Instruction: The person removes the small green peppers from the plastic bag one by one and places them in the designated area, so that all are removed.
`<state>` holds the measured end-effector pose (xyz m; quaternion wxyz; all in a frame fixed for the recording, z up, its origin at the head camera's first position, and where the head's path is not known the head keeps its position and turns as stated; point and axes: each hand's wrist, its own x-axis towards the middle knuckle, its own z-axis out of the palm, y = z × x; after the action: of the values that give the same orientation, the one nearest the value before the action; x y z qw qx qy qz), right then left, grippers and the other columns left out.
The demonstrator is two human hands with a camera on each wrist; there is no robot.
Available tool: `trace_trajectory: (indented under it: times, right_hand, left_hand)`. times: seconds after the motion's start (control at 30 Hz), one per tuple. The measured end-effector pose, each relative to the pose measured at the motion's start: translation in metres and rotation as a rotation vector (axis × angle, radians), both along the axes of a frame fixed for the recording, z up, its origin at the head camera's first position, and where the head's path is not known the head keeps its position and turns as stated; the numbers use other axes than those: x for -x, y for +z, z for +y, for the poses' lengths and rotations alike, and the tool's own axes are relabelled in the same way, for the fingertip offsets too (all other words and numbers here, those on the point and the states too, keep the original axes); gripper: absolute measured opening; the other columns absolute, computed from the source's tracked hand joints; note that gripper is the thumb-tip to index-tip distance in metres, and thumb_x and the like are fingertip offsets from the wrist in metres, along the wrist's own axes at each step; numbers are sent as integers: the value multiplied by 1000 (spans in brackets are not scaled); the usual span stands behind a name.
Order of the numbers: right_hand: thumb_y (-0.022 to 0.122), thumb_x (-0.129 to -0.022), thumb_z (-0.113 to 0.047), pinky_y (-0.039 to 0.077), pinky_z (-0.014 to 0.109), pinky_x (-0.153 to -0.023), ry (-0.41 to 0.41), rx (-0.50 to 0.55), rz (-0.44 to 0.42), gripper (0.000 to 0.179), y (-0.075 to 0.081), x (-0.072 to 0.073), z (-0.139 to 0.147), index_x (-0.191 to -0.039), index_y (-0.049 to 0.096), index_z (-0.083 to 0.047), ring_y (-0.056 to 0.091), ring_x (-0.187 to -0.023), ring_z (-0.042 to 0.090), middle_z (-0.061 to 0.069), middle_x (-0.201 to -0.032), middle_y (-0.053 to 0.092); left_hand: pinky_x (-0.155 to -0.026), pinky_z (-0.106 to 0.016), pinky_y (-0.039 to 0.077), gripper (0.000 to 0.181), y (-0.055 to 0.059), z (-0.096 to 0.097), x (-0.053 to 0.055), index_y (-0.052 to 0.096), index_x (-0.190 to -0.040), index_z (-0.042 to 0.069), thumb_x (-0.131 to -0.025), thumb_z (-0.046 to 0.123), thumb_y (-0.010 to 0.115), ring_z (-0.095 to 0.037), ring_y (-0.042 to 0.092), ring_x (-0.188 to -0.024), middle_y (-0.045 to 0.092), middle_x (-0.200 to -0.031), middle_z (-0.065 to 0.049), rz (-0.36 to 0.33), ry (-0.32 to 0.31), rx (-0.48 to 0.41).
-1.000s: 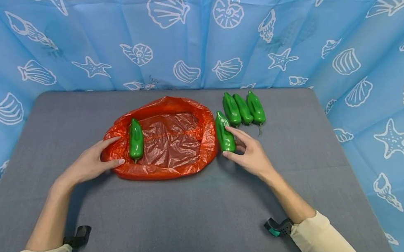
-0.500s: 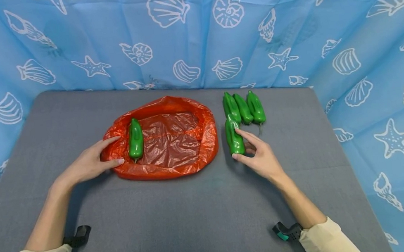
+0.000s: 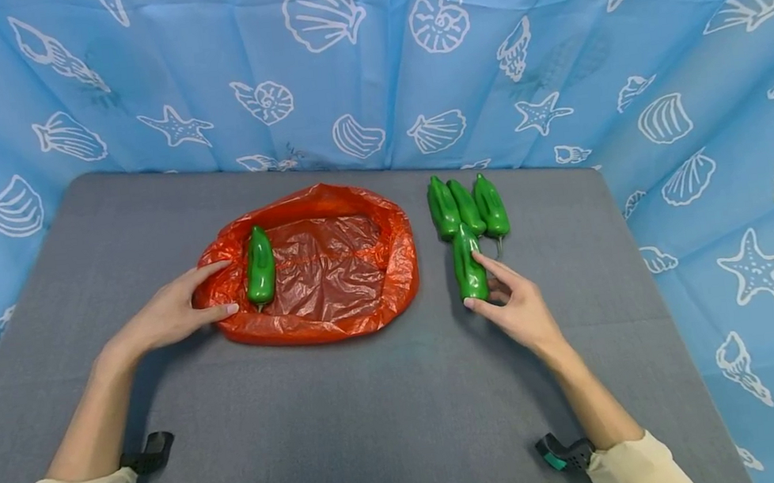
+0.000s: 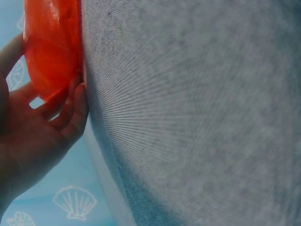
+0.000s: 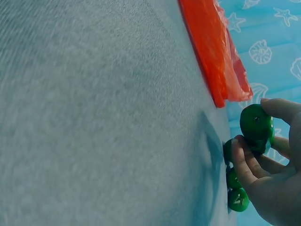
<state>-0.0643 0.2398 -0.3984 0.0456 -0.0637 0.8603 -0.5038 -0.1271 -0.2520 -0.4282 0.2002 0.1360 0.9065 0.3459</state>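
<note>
My right hand [image 3: 518, 312] pinches a glossy green pepper [image 3: 468, 262], thumb at its lower end and fingers along its right side. In the right wrist view this pepper [image 5: 256, 123] is off the table, its blunt end towards the camera. Just beyond it lie three more green peppers [image 3: 492, 205], side by side. A red plastic bag [image 3: 401, 272] lies spread with its mouth up, left of centre. One green pepper [image 3: 260, 268] is inside at its left end. My left hand [image 3: 169, 310] holds the bag's left side, thumb and forefinger spread along the rim.
The grey cloth-covered table [image 3: 351, 429] carries everything. A blue curtain [image 3: 373, 60] with white shell and starfish prints hangs behind it and along the sides. Black bands [image 3: 149, 453] sit on both forearms.
My right hand has carried its pepper rightward and slightly towards me, from beside the bag to in front of the three peppers. The left hand and bag have stayed in place.
</note>
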Motion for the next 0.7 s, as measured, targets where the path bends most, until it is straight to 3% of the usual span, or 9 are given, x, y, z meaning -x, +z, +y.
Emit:
trace_trajectory:
  times: [0.27, 0.7]
  right_hand:
    - [76, -87, -4, 52, 14, -83, -25, 9, 9, 75, -32, 3, 24, -152, 41, -15, 62, -110, 34, 17, -149, 44]
    - [78, -87, -11, 52, 15, -81, -39, -79, -32, 74, -38, 6, 32, -152, 42, -17, 64, -109, 32, 18, -144, 50]
  left_hand:
    - [-107, -70, 27, 80, 1, 1, 0, 29, -155, 3, -95, 39, 68, -55, 26, -138, 22, -155, -35, 3, -2, -2]
    - [-107, -71, 25, 81, 3, 2, -1, 28, -155, 4, -95, 41, 67, -56, 24, -139, 20, -155, -36, -15, 5, 7]
